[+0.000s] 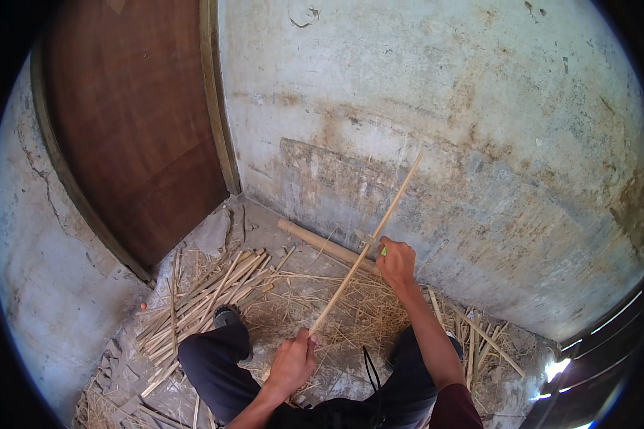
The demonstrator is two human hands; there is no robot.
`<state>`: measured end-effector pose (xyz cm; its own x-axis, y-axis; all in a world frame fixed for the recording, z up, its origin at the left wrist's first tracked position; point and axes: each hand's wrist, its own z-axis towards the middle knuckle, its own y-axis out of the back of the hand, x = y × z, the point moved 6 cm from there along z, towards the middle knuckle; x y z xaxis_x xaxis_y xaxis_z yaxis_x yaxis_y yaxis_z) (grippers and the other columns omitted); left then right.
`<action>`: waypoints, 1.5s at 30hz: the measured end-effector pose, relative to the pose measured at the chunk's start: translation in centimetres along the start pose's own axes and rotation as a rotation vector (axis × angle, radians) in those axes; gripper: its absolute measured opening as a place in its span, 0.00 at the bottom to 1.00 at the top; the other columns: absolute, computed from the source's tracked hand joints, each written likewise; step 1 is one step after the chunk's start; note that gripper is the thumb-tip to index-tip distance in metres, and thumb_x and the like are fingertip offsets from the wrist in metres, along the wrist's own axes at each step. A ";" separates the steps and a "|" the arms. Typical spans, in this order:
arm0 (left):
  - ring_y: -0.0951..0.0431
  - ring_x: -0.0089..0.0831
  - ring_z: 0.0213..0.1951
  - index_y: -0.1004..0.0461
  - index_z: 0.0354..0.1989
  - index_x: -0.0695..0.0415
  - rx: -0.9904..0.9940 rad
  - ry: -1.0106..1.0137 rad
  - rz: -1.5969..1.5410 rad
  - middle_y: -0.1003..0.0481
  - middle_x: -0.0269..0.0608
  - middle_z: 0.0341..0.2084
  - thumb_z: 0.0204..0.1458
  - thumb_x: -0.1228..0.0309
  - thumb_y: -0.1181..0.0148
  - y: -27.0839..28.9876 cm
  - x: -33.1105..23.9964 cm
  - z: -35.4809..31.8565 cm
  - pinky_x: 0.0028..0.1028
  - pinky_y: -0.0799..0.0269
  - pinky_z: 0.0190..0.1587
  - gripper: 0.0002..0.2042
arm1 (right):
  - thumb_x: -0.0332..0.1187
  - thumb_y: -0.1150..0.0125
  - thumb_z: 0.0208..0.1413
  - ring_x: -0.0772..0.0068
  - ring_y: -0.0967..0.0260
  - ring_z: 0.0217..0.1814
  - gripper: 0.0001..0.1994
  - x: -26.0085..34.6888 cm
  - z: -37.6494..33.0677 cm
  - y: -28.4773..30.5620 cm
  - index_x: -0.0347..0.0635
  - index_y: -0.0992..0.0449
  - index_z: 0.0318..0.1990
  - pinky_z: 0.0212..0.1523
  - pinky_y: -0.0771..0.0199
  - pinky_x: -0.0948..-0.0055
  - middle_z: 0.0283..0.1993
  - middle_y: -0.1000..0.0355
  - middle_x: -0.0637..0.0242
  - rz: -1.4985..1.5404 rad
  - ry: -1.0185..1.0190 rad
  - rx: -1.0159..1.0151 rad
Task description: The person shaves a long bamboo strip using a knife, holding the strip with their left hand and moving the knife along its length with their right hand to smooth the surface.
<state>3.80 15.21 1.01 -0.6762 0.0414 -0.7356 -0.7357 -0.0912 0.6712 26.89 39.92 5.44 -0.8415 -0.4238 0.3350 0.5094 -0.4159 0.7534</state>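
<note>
The left hand (292,363), at seven o'clock, has its grip closed round the lower end of a pale strip (347,281), which runs up toward one o'clock across the centre. The right hand (396,259), at four o'clock, wraps its grip about a green-handled tool (383,251), against the strip. Littered floor (268,214); stained wall (436,93) at one o'clock. One door (132,129) at ten; one thick pole (304,232); two strip piles, at eight (200,307) and four, too overlapped to count.

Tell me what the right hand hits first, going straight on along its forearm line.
Probably the pale strip, which slants across just ahead of the right hand; if it passes clear, the wall. Depth is unclear from one view.
</note>
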 end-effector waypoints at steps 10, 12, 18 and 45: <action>0.17 0.69 0.35 0.30 0.44 0.67 0.038 0.023 0.099 0.18 0.65 0.29 0.67 0.77 0.44 -0.2 -0.7 -0.6 0.59 0.23 0.39 0.05 | 0.26 0.37 0.49 0.43 0.19 0.29 0.05 -0.4 0.1 -0.6 0.41 0.16 0.33 0.33 0.20 0.49 0.26 0.20 0.50 -0.006 0.061 0.024; 0.18 0.70 0.33 0.30 0.45 0.66 -0.008 -0.008 0.044 0.20 0.66 0.27 0.67 0.76 0.44 -0.4 -0.1 -1.0 0.61 0.24 0.38 0.05 | 0.26 0.37 0.49 0.43 0.19 0.29 0.05 0.1 0.4 -0.6 0.41 0.16 0.32 0.33 0.20 0.49 0.26 0.20 0.50 0.014 0.077 0.021; 0.19 0.70 0.28 0.32 0.44 0.64 -0.015 -0.032 0.043 0.22 0.68 0.23 0.70 0.71 0.44 0.0 -0.1 -1.5 0.63 0.24 0.35 0.08 | 0.28 0.35 0.49 0.40 0.17 0.33 0.06 -2.8 0.7 -2.1 0.43 0.14 0.34 0.37 0.18 0.45 0.30 0.18 0.46 -0.028 0.006 0.093; 0.21 0.71 0.31 0.32 0.45 0.65 0.211 0.027 -0.025 0.23 0.67 0.24 0.70 0.70 0.44 2.6 3.8 -5.6 0.61 0.28 0.35 0.09 | 0.30 0.37 0.55 0.33 0.19 0.37 0.08 -10.3 -0.4 -1.9 0.37 0.13 0.35 0.44 0.18 0.41 0.32 0.20 0.39 0.122 -0.170 -0.050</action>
<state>-0.43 9.56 -0.57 -0.6584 0.0137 -0.7525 -0.7461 0.1200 0.6550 34.63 44.76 0.36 -0.7894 -0.3334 0.5154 0.6137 -0.4115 0.6739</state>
